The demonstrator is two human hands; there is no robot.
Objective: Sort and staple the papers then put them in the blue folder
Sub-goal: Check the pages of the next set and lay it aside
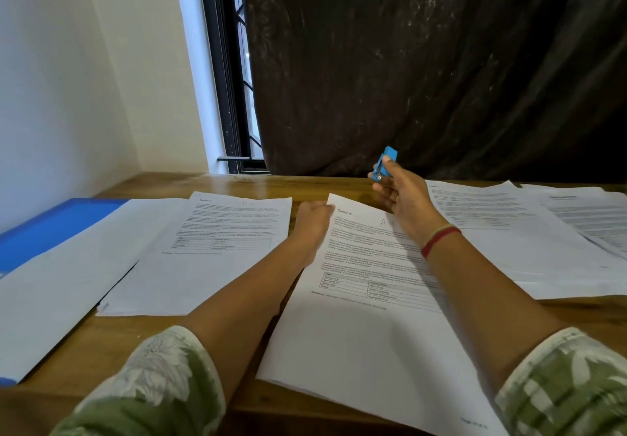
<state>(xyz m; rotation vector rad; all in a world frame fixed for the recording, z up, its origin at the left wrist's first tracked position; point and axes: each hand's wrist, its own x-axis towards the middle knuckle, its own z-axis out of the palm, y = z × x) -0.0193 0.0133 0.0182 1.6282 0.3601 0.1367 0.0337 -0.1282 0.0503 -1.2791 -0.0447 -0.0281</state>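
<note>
Over the papers (pixel 366 317), right hand (pixel 403 198) grips a half-hidden stapler (pixel 386 162), left hand (pixel 314 223) pinches their corner.

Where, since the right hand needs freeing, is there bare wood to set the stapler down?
Bare table runs as a strip between the papers' far edges and the curtain, below the stapler in the right hand. Another patch lies by the left sleeve. The middle band is crowded with overlapping papers, blue folder at left.
</note>
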